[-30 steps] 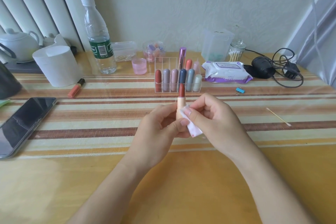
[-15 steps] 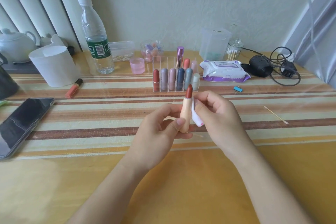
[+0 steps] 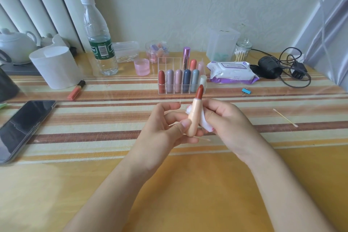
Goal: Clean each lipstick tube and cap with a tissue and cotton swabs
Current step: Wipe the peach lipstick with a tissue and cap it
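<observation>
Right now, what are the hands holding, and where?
The left hand pinches the lipstick near the bottom of its peach tube. The right hand holds a white tissue against the tube's side.

Bottle label (image 3: 101,49), wipes pack (image 3: 232,72): print too blurred to read.

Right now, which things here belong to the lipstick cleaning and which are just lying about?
Job: open lipstick, held by left hand; tissue, in right hand; organizer of lipsticks; cotton swab; swab jar.
Lying about: phone, water bottle, teapot, charger cable, binder clip.
</observation>
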